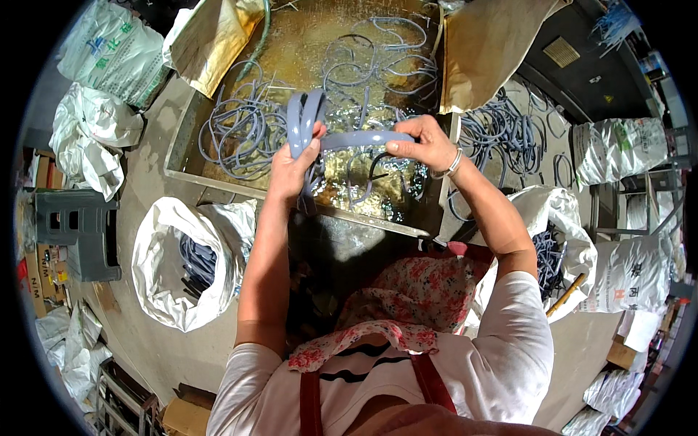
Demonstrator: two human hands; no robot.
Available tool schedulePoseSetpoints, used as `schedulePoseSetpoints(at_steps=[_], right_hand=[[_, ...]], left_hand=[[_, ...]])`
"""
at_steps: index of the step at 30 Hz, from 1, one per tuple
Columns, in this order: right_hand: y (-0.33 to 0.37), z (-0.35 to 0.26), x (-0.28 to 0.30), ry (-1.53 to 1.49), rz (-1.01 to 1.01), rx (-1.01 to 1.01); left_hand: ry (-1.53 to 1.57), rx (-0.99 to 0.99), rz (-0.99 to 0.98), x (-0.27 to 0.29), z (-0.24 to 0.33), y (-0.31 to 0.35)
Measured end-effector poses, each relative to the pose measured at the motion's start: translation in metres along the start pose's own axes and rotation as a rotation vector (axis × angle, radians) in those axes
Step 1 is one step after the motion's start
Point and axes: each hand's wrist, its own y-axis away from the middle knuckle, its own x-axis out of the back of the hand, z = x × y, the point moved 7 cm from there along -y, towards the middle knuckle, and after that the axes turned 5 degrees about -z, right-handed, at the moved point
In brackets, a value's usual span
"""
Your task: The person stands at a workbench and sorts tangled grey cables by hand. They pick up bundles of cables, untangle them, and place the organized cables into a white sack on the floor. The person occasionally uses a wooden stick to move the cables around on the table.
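Note:
Over a shallow metal tray of water (170, 161) I hold a wet, shiny grey-blue flexible strip (360, 139), which could be tubing. My left hand (294, 166) is closed around it, with several loops of it standing up above the fingers and an end hanging below. From there one length runs level to my right hand (427, 145), which pinches it between thumb and fingers. A thin dark piece shows just below the right thumb. More tangled grey-blue strips (236, 134) lie in the tray's left side, and loose curls (378, 65) lie at its far right.
An open white sack (156, 291) with dark pieces stands at left, another (563, 211) at right. Tangled strips (502, 134) lie on the floor right of the tray. A grey plastic stool (80, 232) stands at far left. A green hose (260, 47) enters the tray.

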Motion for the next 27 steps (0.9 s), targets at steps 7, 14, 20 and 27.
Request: schedulePoseSetpoints(at_steps=[7,14,20,27], right_hand=[[-0.006,0.014,0.014,-0.263,0.143,-0.022],[-0.032,0.17,0.018,-0.033,-0.039,-0.264],[-0.005,0.206,-0.089,0.664,-0.423,-0.526],[-0.028,0.196,-0.073,0.764,-0.003,-0.279]], left_hand=[[-0.085,0.063,-0.081,0.009,-0.03,-0.007],[0.159,0.214,0.153,0.01,-0.019,-0.006],[0.244,0.308,0.281,0.031,-0.015,0.005],[0.35,0.289,0.366,0.06,-0.004,0.012]])
